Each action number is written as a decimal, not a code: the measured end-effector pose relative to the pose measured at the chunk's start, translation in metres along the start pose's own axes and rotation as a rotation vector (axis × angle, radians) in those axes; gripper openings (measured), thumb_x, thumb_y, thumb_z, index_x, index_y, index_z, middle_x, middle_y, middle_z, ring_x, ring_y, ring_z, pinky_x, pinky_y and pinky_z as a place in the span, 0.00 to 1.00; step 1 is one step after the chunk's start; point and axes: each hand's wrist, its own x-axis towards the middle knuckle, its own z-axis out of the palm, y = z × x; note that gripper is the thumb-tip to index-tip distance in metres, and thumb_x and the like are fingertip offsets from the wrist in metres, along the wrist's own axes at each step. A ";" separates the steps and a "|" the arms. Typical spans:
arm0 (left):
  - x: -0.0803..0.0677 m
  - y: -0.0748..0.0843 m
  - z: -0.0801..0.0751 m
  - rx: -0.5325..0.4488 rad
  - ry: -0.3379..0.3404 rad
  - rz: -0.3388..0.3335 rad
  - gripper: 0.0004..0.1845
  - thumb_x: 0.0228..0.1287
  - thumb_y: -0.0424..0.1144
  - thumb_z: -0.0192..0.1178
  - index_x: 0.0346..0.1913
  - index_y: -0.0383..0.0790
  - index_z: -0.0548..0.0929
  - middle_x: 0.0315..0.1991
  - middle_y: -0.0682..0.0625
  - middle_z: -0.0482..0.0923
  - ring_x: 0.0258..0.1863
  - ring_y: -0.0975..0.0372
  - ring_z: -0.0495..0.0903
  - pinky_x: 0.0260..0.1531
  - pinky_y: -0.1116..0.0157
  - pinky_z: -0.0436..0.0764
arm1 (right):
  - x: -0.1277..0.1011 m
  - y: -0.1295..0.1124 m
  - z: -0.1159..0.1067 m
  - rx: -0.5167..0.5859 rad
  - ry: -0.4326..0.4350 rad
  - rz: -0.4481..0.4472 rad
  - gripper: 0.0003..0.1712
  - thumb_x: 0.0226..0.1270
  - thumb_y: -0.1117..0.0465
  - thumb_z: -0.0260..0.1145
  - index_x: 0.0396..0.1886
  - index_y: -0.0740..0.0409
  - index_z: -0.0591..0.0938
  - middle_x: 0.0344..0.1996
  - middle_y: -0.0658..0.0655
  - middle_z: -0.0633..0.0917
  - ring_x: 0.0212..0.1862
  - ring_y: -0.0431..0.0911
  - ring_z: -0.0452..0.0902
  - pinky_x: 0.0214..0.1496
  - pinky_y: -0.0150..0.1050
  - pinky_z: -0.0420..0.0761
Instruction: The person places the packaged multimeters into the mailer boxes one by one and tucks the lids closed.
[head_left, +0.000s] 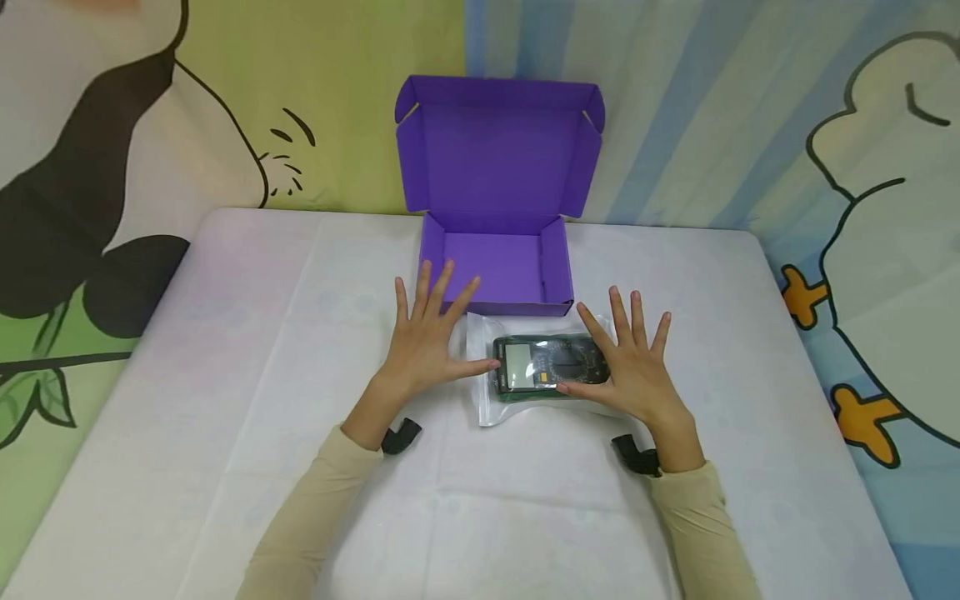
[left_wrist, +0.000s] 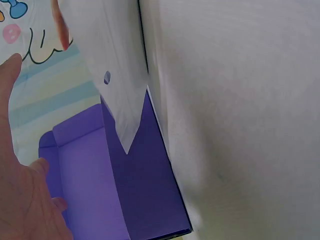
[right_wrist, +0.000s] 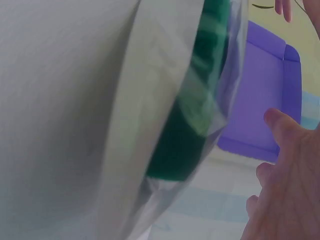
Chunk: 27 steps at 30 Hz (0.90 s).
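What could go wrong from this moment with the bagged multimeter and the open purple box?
1. The digital multimeter lies in a smooth plastic bag. Neither the left hand nor the right hand grips it, so a lift by the plastic alone might let it slip.
2. The bag's loose margin extends past the meter and might catch on the purple box close behind.
3. The raised lid might swing if bumped.

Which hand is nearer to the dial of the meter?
Right. In the head view, the right hand is beside the dial; the left hand is left of the screen.
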 end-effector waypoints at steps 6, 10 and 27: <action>0.000 -0.002 0.001 0.004 -0.019 -0.011 0.63 0.41 0.78 0.61 0.79 0.58 0.46 0.79 0.47 0.28 0.76 0.49 0.23 0.69 0.40 0.24 | -0.001 0.002 0.003 0.000 -0.007 0.008 0.65 0.44 0.12 0.50 0.79 0.36 0.46 0.78 0.54 0.29 0.76 0.62 0.22 0.66 0.74 0.23; 0.001 -0.003 0.001 -0.002 -0.040 -0.018 0.64 0.41 0.78 0.62 0.79 0.59 0.44 0.79 0.51 0.26 0.76 0.50 0.21 0.70 0.42 0.23 | -0.001 0.004 0.002 0.001 -0.008 -0.001 0.66 0.43 0.10 0.44 0.79 0.36 0.44 0.77 0.55 0.28 0.76 0.62 0.23 0.65 0.74 0.22; 0.003 -0.020 0.001 -0.084 -0.119 -0.093 0.63 0.44 0.76 0.62 0.78 0.61 0.39 0.79 0.48 0.28 0.76 0.44 0.26 0.69 0.41 0.23 | -0.001 0.005 0.001 0.045 -0.059 -0.004 0.68 0.44 0.22 0.66 0.79 0.37 0.44 0.78 0.56 0.34 0.77 0.62 0.25 0.67 0.73 0.24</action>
